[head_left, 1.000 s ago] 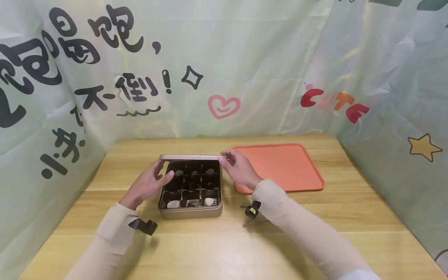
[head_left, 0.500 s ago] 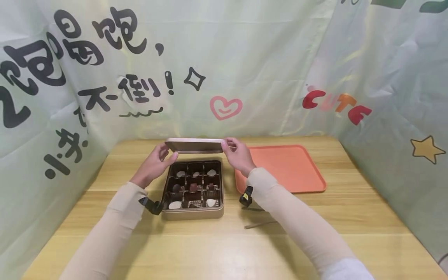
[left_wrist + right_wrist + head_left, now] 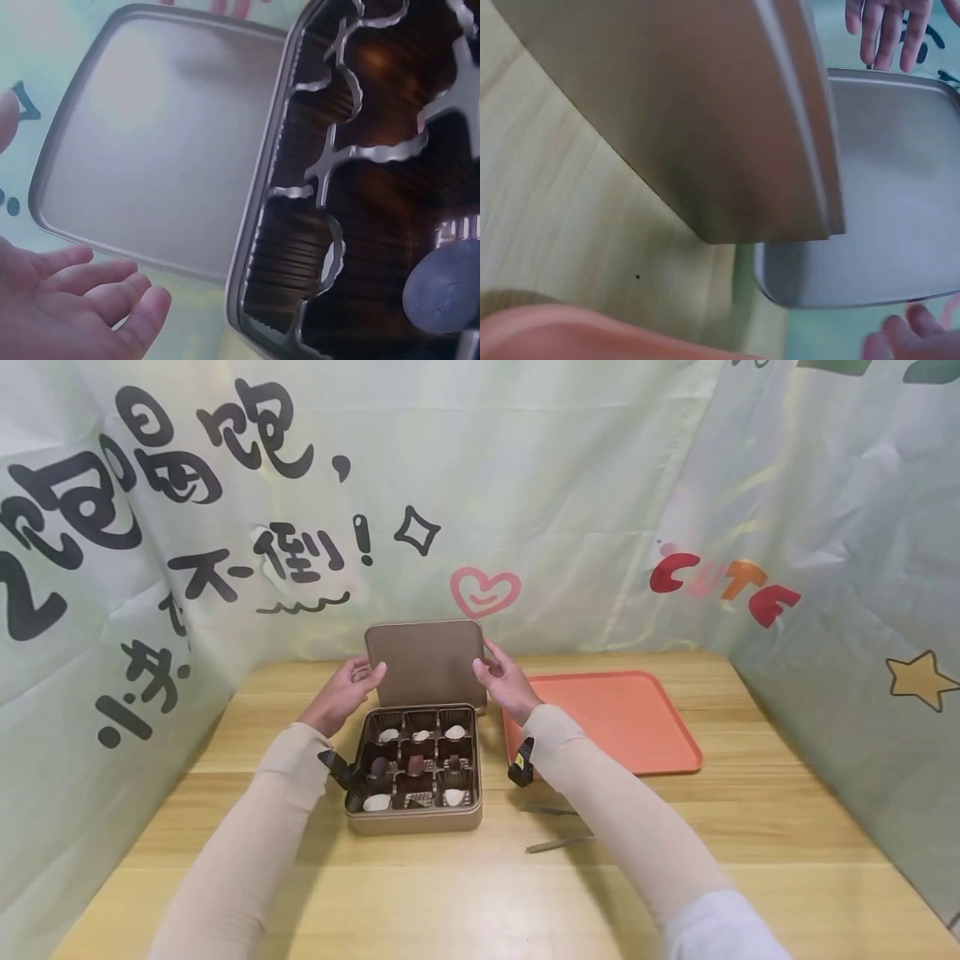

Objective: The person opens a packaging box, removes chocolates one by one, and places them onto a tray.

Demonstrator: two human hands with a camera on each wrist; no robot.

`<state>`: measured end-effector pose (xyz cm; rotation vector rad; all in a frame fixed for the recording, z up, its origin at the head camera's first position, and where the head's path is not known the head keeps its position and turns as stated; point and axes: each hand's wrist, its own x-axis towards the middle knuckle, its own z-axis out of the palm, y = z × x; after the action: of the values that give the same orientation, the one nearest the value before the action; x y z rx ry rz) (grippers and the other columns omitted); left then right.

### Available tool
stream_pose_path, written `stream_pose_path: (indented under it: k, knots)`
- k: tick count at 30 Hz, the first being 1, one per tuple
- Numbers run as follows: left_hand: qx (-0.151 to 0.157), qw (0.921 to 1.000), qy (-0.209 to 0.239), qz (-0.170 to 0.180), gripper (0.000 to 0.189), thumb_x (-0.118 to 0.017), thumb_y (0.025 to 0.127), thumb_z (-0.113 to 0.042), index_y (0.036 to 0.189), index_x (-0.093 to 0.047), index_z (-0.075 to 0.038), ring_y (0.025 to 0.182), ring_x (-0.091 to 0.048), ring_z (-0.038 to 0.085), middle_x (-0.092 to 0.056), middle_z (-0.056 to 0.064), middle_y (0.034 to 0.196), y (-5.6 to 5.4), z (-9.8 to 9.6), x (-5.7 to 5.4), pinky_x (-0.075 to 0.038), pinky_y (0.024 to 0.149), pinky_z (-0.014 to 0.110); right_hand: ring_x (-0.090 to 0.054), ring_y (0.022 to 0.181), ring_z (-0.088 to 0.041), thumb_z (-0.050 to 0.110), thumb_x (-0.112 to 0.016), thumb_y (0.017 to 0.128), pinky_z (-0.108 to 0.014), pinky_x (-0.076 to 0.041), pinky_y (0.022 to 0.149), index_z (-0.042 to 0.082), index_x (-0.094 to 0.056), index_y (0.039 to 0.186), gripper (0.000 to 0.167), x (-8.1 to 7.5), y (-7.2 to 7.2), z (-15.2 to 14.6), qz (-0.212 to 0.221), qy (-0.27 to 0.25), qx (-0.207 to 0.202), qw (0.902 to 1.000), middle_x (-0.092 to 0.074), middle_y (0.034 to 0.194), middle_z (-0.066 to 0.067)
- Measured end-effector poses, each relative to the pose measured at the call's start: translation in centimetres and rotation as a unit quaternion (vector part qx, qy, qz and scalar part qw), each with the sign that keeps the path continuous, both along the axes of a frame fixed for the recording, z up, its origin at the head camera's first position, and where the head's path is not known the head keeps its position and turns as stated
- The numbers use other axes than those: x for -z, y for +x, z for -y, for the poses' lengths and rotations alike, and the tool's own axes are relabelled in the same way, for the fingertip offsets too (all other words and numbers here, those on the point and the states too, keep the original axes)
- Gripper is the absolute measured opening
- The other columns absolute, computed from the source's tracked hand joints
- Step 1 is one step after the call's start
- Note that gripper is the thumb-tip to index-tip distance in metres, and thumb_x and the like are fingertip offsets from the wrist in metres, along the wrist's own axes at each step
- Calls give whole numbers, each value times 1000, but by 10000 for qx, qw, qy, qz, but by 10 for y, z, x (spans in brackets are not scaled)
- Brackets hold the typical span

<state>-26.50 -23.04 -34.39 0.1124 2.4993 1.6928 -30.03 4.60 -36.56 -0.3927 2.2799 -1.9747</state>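
Note:
A bronze-coloured tin sits on the table, its lid standing upright at the back. Inside, a dark plastic insert is divided into several compartments holding white shell-shaped pieces, a dark round piece and a reddish-brown block, which look like chocolates. My left hand is at the lid's left edge; the left wrist view shows its fingers loosely extended, holding nothing. At the right edge, my right hand has its thumb in front, and its fingertips lie right at the rim in the right wrist view.
An orange tray lies to the right, behind my right forearm. Two thin metal arms of what look like tongs show on the wooden table, partly hidden under that sleeve. Printed cloth walls enclose the back and sides.
The lid has swung up and back from low over the tin to upright, uncovering the compartments. Both hands rose along with it, and the left fingers now sit loosely beside its edge.

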Motion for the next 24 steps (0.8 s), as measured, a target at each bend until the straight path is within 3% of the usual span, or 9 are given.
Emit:
stream_pose_path:
  k: [4, 7, 10, 15, 24]
  knots:
    - [-31, 9998, 127, 172, 79, -48, 101, -44, 152, -9, 2, 143, -20, 39, -17, 28, 155, -9, 1, 4, -24, 116, 52, -41, 133, -34, 29, -49, 103, -51, -30, 113, 32, -15, 156, 63, 6, -7, 2, 525, -27, -151, 9985, -41, 146, -19]
    - [-45, 9994, 192, 292, 81, -47, 100, -46, 153, -8, 2, 143, -17, 40, -15, 28, 156, -14, 2, 5, -22, 116, 52, -37, 135, -34, 34, -46, 103, -49, -29, 114, 22, -11, 157, 65, 10, -10, 3, 801, 54, -132, 9967, -36, 150, -17]
    - [-19, 9989, 237, 408, 81, -46, 100, -46, 153, -6, 2, 143, -16, 42, -13, 28, 156, -19, 3, 3, -21, 117, 54, -31, 139, -34, 36, -44, 103, -47, -26, 116, 12, -9, 156, 67, 13, -13, 4, 1067, -238, -142, 9939, -28, 155, -18]
    - [17, 9983, 242, 536, 81, -45, 101, -45, 153, -5, 3, 142, -14, 44, -9, 27, 157, -25, 2, 2, -19, 117, 55, -21, 143, -38, 35, -41, 104, -47, -19, 118, 8, -6, 155, 68, 13, -16, 7, 1306, -658, -206, 9890, -18, 157, -21]
    - [135, 9983, -41, 569, 80, -44, 102, -43, 151, -7, 7, 142, -15, 43, -9, 27, 157, -35, 8, 14, -19, 116, 57, -16, 144, -37, 48, -41, 101, -57, -12, 117, 14, -10, 156, 72, 15, -16, 6, 1425, -64, -55, 9898, -10, 161, -14]
